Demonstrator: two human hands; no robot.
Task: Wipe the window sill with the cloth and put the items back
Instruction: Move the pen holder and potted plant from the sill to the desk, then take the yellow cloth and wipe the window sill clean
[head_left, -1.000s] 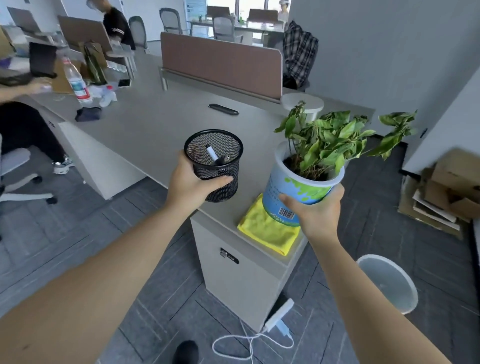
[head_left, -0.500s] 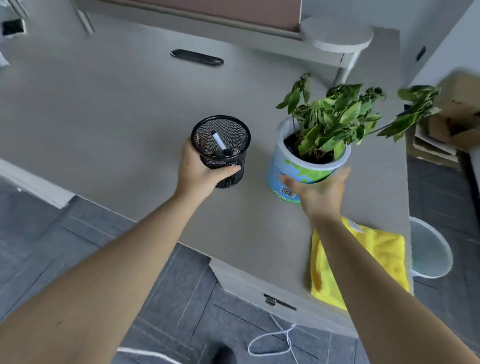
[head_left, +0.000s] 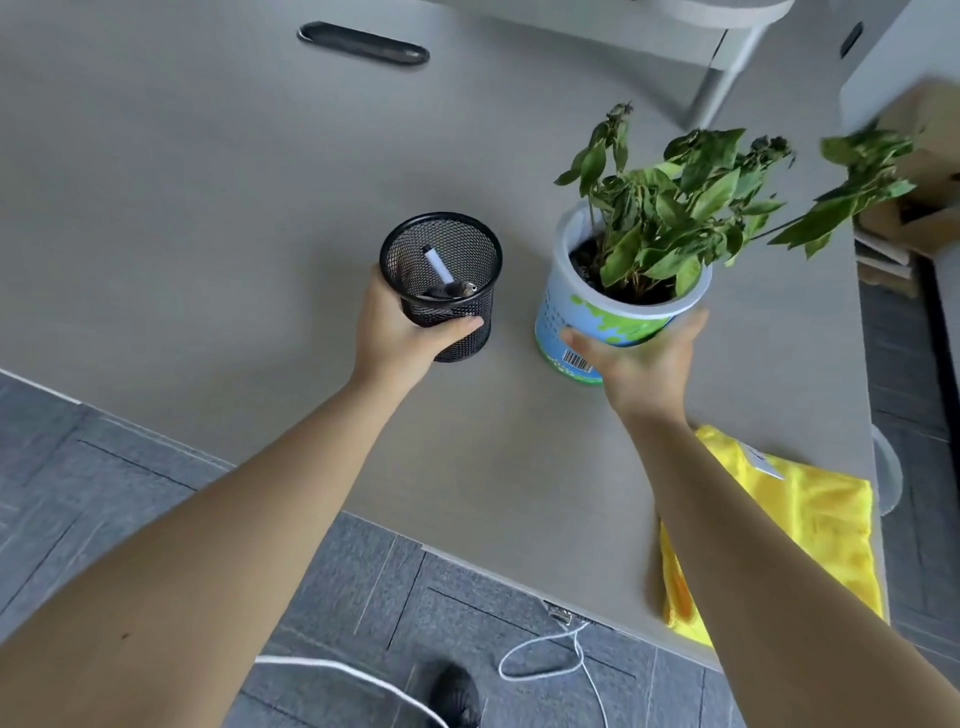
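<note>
My left hand (head_left: 402, 335) grips a black mesh pen holder (head_left: 441, 275) with a white pen and a dark item inside; its base is on or just above the grey desk top (head_left: 208, 182). My right hand (head_left: 644, 364) holds the near side of a potted plant (head_left: 623, 291), a white and blue pot with green leaves, slightly tilted, at the desk surface. A yellow cloth (head_left: 795, 525) lies flat at the desk's near right corner, partly hidden by my right forearm.
A black cable slot (head_left: 363, 44) sits at the far side of the desk. A white cable (head_left: 550, 660) trails on the grey floor below the desk edge, near my shoe (head_left: 457, 696). Cardboard boxes (head_left: 924, 171) stand at the right, past the desk.
Both hands have carried the pen holder and the plant forward over the desk and lowered them toward its top. The view has tipped down, and the cloth now lies behind my right hand.
</note>
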